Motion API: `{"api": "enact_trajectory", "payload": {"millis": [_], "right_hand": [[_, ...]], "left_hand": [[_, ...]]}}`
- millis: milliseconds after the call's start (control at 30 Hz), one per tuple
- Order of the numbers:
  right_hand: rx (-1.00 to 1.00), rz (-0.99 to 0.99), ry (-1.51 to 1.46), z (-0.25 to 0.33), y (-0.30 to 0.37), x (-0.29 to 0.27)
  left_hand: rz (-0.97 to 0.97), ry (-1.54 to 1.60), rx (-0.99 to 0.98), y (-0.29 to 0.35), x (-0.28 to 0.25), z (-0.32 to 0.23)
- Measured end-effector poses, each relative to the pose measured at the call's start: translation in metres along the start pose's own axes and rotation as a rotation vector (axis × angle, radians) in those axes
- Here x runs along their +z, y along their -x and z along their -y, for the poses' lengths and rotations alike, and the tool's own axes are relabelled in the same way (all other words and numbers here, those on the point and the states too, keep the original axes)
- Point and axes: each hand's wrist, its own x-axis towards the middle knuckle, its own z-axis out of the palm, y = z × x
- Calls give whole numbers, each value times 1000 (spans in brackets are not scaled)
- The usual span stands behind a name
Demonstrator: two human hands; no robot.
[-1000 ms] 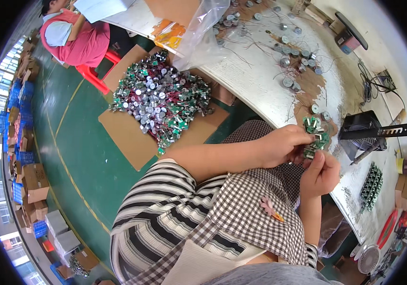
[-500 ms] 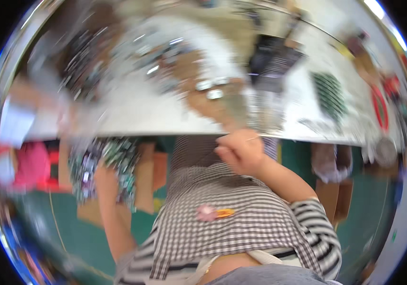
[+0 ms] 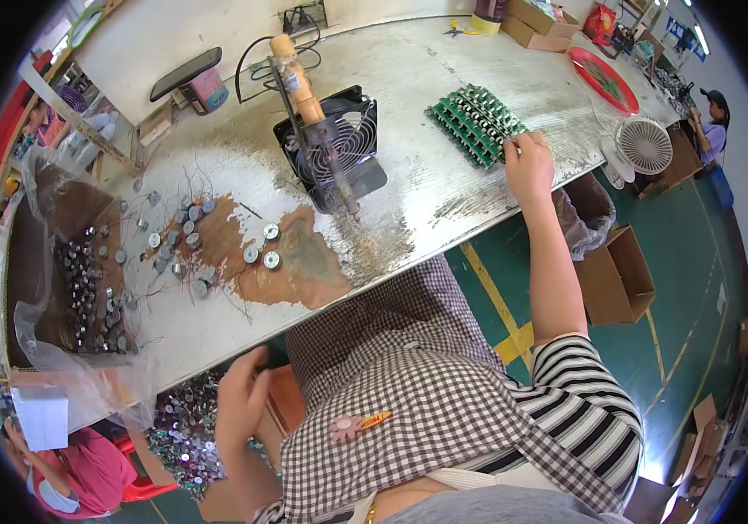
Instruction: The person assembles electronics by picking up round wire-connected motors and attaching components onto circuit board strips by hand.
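My right hand (image 3: 531, 170) reaches over the table's right part, thumb and fingers pinched on the near corner of a green circuit board in a block of circuit boards (image 3: 474, 122) set with rows of small parts. My left hand (image 3: 241, 397) is below the table edge, beside a box of small round metal and green parts (image 3: 183, 432). Its thumb stands apart from the fingers, and I see nothing held. On the table left of the boards, a soldering iron with a yellow-orange handle (image 3: 297, 83) is fixed upright in front of a black fan (image 3: 361, 131).
Small round metal components with thin wires (image 3: 272, 259) lie scattered on the brown-stained tabletop; more fill a plastic-lined box (image 3: 86, 297) at left. A red tray (image 3: 603, 80) and a white fan (image 3: 644, 146) stand right. Cardboard boxes (image 3: 614, 275) sit on the floor. A co-worker in pink (image 3: 94, 472) sits lower left.
The view has turned and steadied. My right hand has gone from the table's front edge to the circuit boards at right. My left hand has drawn back from the parts box toward my body.
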Motion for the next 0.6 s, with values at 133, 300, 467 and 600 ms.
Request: {"api": "enact_trajectory", "payload": {"millis": [133, 300, 467, 600], "right_hand": [[-102, -227, -180, 21, 6, -4], [-327, -212, -204, 74, 39, -42], [-617, 81, -567, 123, 95, -56], [-502, 338, -882, 132, 97, -59]], "left_hand": [[240, 426, 41, -51, 29, -45], [588, 943, -161, -100, 77, -89], [440, 1362, -345, -130, 121, -109], [350, 1260, -340, -125, 118, -100]]}}
